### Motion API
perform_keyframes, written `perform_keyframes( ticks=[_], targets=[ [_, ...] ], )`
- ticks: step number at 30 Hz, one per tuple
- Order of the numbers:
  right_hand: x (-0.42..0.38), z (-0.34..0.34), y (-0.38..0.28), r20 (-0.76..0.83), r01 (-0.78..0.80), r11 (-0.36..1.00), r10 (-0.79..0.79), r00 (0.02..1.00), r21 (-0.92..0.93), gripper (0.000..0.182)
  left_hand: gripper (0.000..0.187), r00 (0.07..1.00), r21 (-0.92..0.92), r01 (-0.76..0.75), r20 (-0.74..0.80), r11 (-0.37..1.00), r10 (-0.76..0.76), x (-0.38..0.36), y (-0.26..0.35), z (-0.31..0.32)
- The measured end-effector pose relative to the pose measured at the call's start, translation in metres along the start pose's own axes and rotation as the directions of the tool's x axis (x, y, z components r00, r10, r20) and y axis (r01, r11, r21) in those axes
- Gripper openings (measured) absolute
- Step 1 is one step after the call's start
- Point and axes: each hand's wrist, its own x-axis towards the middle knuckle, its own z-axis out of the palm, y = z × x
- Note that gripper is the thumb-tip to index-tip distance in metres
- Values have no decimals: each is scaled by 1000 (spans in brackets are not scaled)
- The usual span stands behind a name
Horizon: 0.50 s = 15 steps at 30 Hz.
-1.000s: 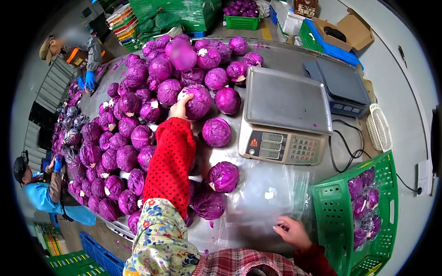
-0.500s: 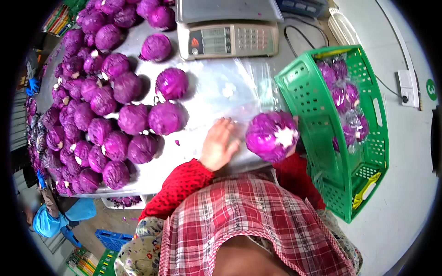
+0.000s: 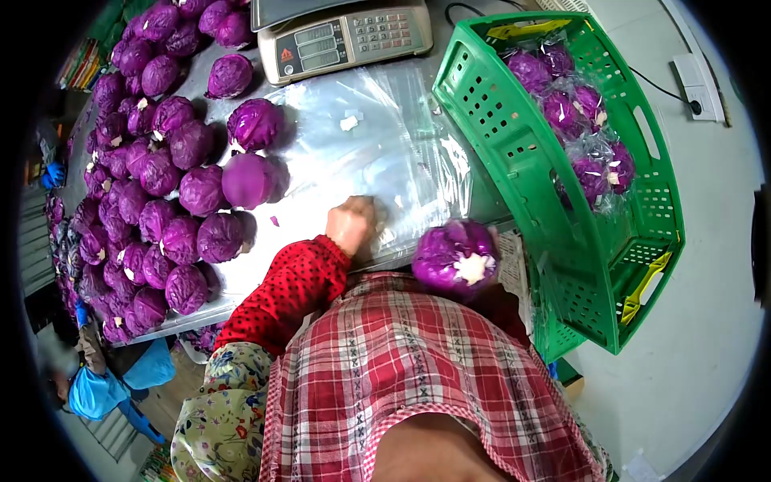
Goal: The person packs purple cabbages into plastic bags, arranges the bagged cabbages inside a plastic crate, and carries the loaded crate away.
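My left hand [image 3: 351, 226] rests on the clear plastic bags [image 3: 385, 161] near the table's front edge. Its fingers are curled in, and whatever they pinch is too small to make out. A purple cabbage [image 3: 438, 255] with a pale cut stem [image 3: 472, 268] is held up at the table edge, in front of the checked apron [image 3: 401, 337]. My right hand is hidden behind this cabbage; only its dark red sleeve [image 3: 504, 309] shows. Left of the bags, a loose cabbage [image 3: 249, 181] sits at the edge of the large pile.
Many purple cabbages [image 3: 160, 172] cover the table's left side. A digital scale [image 3: 345, 40] stands at the back. On the right, a green crate [image 3: 514, 153] holds several bagged cabbages [image 3: 593, 177]. A person in blue [image 3: 96, 394] is at the lower left.
My left hand has gone from flat and spread to curled, slightly left. The held cabbage has come closer to the apron, and my right hand's fingers are now hidden. The whole view has shifted.
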Motion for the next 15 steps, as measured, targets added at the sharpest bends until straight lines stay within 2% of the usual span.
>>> perform_keyframes(
  ticks=[1,2,3,4,5,6,7,8,11,12,13,14,15],
  targets=[
    [10,3,4,23,-19,1000,19,1000,-17,65,24,973,-23,198,124,980,-193,9,2,-10],
    [20,4,9,16,-34,999,35,999,-29,64,27,893,-22,390,253,921,-372,14,5,-16],
    [30,-4,15,-91,-49,999,49,995,-3,62,31,894,-6,306,344,952,-285,16,0,-14],
    [39,-13,21,-196,-58,998,62,979,26,59,31,896,4,301,341,954,-284,7,-3,-9],
    [46,-11,25,-190,-58,998,63,980,31,58,31,970,-17,106,223,994,-100,-6,-10,-2],
    [53,-9,28,-183,-59,998,64,981,37,57,31,990,-9,-95,99,995,96,-16,-17,7],
    [47,18,25,-132,-57,998,59,990,18,57,32,994,-11,-62,93,998,63,-24,-22,14],
    [43,33,25,-89,-56,998,56,994,3,57,28,998,21,-60,-30,998,61,-18,-14,0],
    [53,7,29,-61,-92,994,88,994,-55,59,23,999,-65,3,-46,998,-6,-11,-15,-1],
    [58,-4,31,-44,-118,990,115,992,-74,60,21,991,-47,95,-92,994,-99,-1,-3,-20],
    [67,-16,35,-22,-33,992,31,999,-121,60,20,972,-31,189,-136,982,-191,6,6,-37],
    [68,-9,34,-44,-18,992,13,999,-126,58,20,972,-29,191,-138,981,-193,8,7,-48],
    [66,9,30,-27,-46,994,44,999,-96,56,19,989,30,56,-141,998,-51,8,6,-58]
  ],
)
